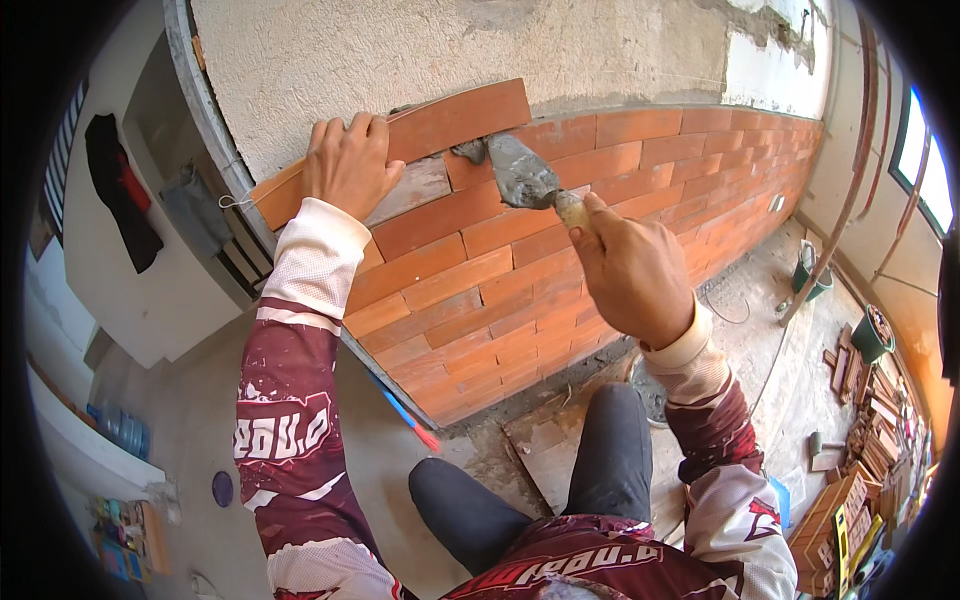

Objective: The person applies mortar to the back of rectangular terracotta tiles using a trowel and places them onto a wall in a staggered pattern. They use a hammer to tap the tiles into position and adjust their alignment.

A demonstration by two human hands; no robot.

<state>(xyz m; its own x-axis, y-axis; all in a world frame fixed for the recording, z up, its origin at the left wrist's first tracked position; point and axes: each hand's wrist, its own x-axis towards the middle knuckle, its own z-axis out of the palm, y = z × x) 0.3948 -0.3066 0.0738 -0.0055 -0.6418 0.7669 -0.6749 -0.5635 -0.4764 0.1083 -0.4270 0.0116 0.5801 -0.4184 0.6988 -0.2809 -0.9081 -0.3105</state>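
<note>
My left hand (348,160) grips a long, flat red brick tile (455,112) over the top course of brick facing (540,260), its fingers curled over the tile's upper edge. My right hand (625,265) is closed round the light handle of a trowel (520,172). The trowel's blade, smeared with grey mortar, points up and left, just below the tile's right end. A grey lump of mortar (468,151) shows under the tile beside the blade tip. A thin string (238,198) hangs at the left end of the row.
Above the bricks is rough plastered wall (350,50). A doorway with hanging clothes (120,190) is at left. At right stand pipes (830,250), buckets (812,277) and piles of tiles (870,420). A blue-handled broom (395,400) lies low by the wall's left corner.
</note>
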